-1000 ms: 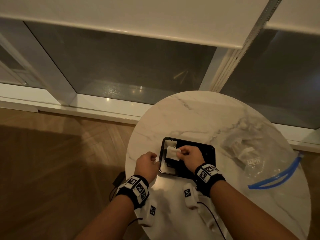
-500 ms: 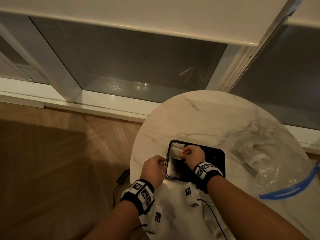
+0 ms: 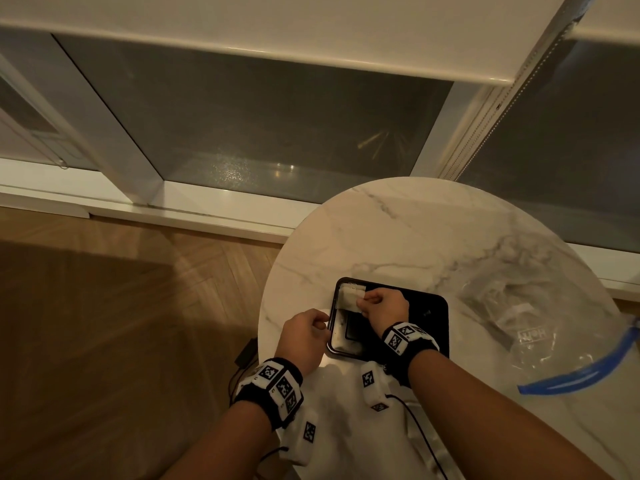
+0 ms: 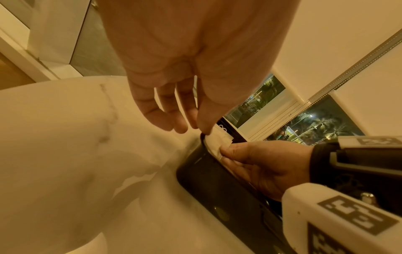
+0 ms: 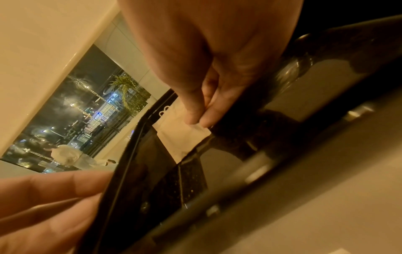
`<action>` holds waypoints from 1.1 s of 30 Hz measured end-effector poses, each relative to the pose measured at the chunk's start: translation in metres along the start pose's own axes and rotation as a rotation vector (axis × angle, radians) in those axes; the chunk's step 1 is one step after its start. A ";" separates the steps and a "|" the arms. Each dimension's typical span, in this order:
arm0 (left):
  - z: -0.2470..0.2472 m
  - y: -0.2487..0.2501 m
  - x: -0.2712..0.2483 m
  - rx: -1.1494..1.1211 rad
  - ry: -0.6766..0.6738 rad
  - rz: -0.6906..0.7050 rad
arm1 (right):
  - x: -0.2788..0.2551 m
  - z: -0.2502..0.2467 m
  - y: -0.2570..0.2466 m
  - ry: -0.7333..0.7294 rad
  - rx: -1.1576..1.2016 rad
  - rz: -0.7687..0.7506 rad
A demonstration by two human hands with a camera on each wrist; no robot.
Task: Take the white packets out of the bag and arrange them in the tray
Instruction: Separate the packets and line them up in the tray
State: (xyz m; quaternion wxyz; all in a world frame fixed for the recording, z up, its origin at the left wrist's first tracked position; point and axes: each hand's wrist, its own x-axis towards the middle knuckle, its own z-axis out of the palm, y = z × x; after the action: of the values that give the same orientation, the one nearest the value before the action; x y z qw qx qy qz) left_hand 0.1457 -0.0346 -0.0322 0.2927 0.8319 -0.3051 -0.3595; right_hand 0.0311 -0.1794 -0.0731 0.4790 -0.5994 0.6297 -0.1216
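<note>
A black tray (image 3: pixel 429 313) sits on the round marble table (image 3: pixel 398 237). My right hand (image 3: pixel 363 301) pinches a white packet (image 3: pixel 349 299) by its corner, low over the tray's far left corner. The right wrist view shows thumb and forefinger (image 5: pixel 191 113) on that packet (image 5: pixel 180 137), which partly covers a printed second packet (image 5: pixel 167 110). My left hand (image 3: pixel 304 336) rests beside the tray's left rim (image 4: pixel 202 171) with relaxed fingers (image 4: pixel 152 113) and holds nothing. A clear bag (image 3: pixel 540 327) with a blue zip (image 3: pixel 588 372) lies to the right, with white packets (image 3: pixel 519 310) inside.
The table's left edge lies just beyond my left hand, with wooden floor (image 3: pixel 121 306) below. A window sill (image 3: pixel 207 202) and dark glass run behind the table. A thin cable (image 3: pixel 419 431) trails over the near tabletop. A dark object (image 3: pixel 246 351) lies on the floor.
My right hand has carried the packet from above the tray's left side to its far left corner and lower. My left hand has come up against the tray's left rim.
</note>
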 end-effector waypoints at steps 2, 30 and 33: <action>-0.001 0.000 0.000 0.004 0.001 0.003 | -0.001 0.000 -0.001 0.006 0.008 0.009; 0.059 0.044 -0.084 0.040 -0.043 0.617 | -0.108 -0.150 0.050 0.173 0.555 -0.055; 0.084 0.041 -0.095 0.194 -0.163 0.573 | -0.120 -0.172 0.079 0.195 0.523 -0.003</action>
State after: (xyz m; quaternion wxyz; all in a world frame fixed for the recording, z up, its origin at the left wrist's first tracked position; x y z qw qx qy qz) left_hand 0.0154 -0.0147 -0.0113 0.2761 0.7046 -0.5823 -0.2970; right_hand -0.1702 -0.1271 0.0125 0.5544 -0.4416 0.6192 -0.3380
